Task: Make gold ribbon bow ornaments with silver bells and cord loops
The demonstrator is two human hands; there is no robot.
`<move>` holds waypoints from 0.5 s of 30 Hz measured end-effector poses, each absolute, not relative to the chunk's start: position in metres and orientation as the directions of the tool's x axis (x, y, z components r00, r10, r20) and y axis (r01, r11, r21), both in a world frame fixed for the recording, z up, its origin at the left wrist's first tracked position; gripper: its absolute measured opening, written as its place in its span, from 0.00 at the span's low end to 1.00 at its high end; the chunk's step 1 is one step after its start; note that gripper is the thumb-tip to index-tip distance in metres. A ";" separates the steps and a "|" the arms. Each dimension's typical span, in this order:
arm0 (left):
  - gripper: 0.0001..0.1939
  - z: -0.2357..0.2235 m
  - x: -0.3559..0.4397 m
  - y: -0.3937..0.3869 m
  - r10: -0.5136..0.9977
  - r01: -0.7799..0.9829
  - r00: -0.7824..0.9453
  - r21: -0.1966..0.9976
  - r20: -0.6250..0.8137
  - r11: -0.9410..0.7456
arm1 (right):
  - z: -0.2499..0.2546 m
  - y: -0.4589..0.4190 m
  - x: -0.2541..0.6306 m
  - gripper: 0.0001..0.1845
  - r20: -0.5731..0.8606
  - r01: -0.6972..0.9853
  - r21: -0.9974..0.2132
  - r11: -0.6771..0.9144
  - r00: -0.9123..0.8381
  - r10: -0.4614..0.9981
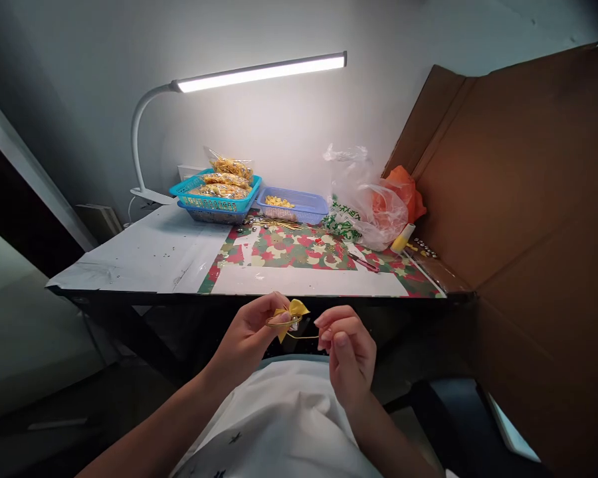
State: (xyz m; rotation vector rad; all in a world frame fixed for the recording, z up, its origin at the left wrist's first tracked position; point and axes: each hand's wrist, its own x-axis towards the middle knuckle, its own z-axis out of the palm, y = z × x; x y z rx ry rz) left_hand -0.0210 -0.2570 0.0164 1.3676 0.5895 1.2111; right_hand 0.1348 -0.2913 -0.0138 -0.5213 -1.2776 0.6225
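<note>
My left hand [254,332] is closed in a pinch on a yellow ribbon bow [298,307], just past the front edge of the table. A small shiny silver piece [294,324] sits at the bow's middle; its exact kind is hard to make out. Thin gold cord [303,337] loops around the bow and stretches across to my right hand [351,352]. There the thumb and fingers are closed together on the cord's end. Both hands are raised above my lap, a short gap apart.
On the table [129,262] stand a turquoise basket [214,202] of bagged gold pieces, a lilac basket [311,206] with yellow bits, plastic bags [351,192] and a cutter knife [363,262]. A clamp lamp [264,72] hangs over it. Cardboard [528,199] walls the right side.
</note>
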 end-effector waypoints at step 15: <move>0.10 0.016 -0.020 -0.267 0.664 0.102 0.230 0.660 0.712 -0.744 | 0.001 -0.302 0.126 0.10 0.678 0.085 -0.733 0.674 0.157 0.718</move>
